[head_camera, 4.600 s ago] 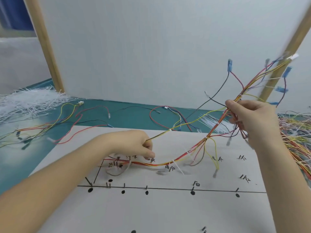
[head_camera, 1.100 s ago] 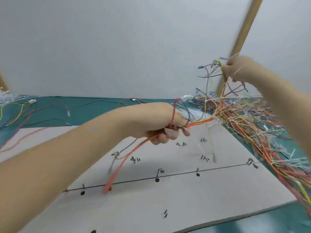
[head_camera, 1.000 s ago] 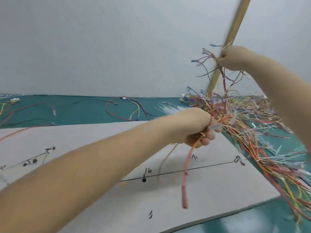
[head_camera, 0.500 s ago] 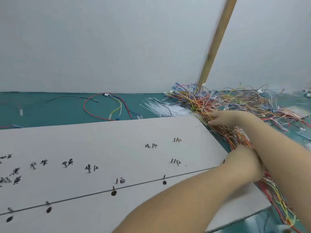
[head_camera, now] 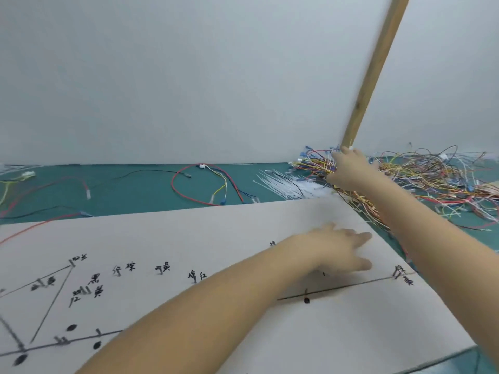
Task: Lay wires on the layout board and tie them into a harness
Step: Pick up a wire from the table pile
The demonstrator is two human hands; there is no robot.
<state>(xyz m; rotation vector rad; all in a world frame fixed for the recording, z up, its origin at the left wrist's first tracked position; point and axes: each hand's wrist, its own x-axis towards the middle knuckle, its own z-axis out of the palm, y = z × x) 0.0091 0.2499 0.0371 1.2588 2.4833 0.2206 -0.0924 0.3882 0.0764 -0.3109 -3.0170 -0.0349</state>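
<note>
The layout board (head_camera: 216, 233), pale with black lines, dots and handwritten labels, lies flat in front of me with no wires on its marked part. My left hand (head_camera: 340, 249) hovers low over the board's right part, fingers straight and spread, holding nothing. My right hand (head_camera: 348, 171) reaches past the board's far right corner and rests on the left end of a big tangled pile of coloured wires (head_camera: 432, 176), fingers stretched toward the wooden post. Whether any wire is caught under the fingers is hidden.
A slanted wooden post (head_camera: 375, 68) rises behind the pile against a white wall panel. White cable ties (head_camera: 286, 182) lie by the pile. Loose wires, among them a red loop (head_camera: 189, 187), lie on the teal mat (head_camera: 121, 193). A red wire (head_camera: 27, 230) crosses the board's left edge.
The tied bundle held a second ago is out of both hands, over at the pile. My left hand moved from the pile's edge back over the board; my right hand slid farther back.
</note>
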